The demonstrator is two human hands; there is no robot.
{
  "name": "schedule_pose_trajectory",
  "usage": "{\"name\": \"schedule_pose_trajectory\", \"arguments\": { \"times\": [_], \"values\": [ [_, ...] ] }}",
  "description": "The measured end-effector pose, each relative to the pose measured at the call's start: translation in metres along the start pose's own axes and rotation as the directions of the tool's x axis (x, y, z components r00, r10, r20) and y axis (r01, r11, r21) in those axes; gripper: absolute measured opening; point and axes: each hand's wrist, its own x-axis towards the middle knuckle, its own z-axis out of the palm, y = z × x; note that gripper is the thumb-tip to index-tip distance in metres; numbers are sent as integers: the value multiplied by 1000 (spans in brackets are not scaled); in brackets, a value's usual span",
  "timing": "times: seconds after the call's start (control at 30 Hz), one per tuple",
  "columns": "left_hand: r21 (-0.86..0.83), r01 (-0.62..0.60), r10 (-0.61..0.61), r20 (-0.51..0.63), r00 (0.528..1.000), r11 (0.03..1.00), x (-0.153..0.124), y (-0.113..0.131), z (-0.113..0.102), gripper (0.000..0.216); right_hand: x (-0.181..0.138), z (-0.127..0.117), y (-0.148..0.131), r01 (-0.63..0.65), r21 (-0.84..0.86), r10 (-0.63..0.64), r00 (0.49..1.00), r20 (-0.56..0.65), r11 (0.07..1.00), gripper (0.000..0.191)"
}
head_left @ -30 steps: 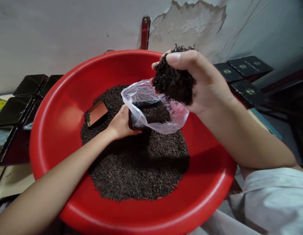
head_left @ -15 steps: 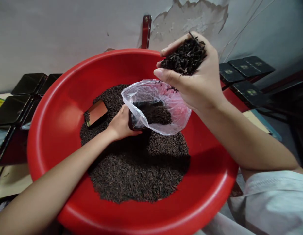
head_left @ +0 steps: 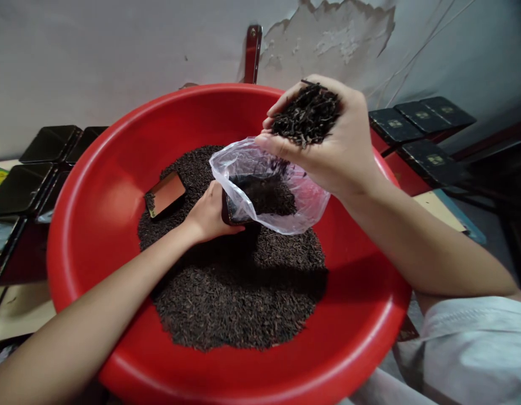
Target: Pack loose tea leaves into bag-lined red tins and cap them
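Observation:
A heap of dark loose tea leaves (head_left: pixel 235 309) fills the bottom of a large red basin (head_left: pixel 91 225). My left hand (head_left: pixel 209 214) is closed around the side of a dark tin (head_left: pixel 229 209) standing on the heap. A clear plastic bag (head_left: pixel 315 194) lines the tin, its mouth spread wide, with tea inside. Above the bag's far right side, my right hand (head_left: pixel 331 129) is cupped around a handful of tea leaves (head_left: pixel 308 115). Some leaves are falling from it into the bag. The tin's lower part is hidden by my hand and the bag.
Inside the basin at left lies a small tin lid (head_left: pixel 166 196) with a few leaves on it. Open dark tins (head_left: pixel 49 144) stand left of the basin; several closed dark tins (head_left: pixel 431 160) stand at right. Behind is a wall (head_left: pixel 117 56) with peeling paint.
My right hand has come down and slightly left, closer to the bag's mouth. More leaves are dropping from it into the bag. My left hand and the tin stay in place.

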Motion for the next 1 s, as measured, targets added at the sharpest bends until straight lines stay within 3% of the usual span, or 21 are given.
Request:
{"name": "schedule_pose_trajectory", "arguments": {
  "times": [0.23, 0.43, 0.57, 0.67, 0.8, 0.9, 0.93, 1.0],
  "values": [
    [-15, 15, -15, 1, 1000, 1000, -1, 2, -1, 100, 2, 0, -6, -57, -132, 75, 988, 137, 990, 36],
    [8, 28, -29, 40, 999, 1000, 0, 3, -3, 100, -5, 4, -8, -55, -269, 156, 915, 371, 962, 29],
    [9, 62, -63, 68, 996, 998, 1, 4, -3, 101, -7, 5, -6, -4, -459, 275, 806, 524, 888, 40],
    [6, 69, -69, 60, 996, 998, 0, 4, -3, 104, -3, -1, -8, -5, -612, 433, 712, 553, 791, 28],
    [-9, 18, -17, 51, 999, 1000, -1, 3, -3, 105, -1, -12, -18, 129, -805, 657, 511, 554, 579, 34],
    [-9, 19, -19, 44, 999, 1000, 0, 4, -3, 107, -5, -9, -20, 212, -780, 690, 371, 622, 589, 38],
    [-4, 28, -28, 46, 999, 1000, 0, 4, -3, 108, -6, -6, -18, 210, -758, 676, 350, 648, 617, 39],
    [4, 38, -38, 48, 998, 999, 1, 4, -2, 106, -9, 3, -11, 181, -711, 624, 368, 690, 680, 37]
  ]
}}
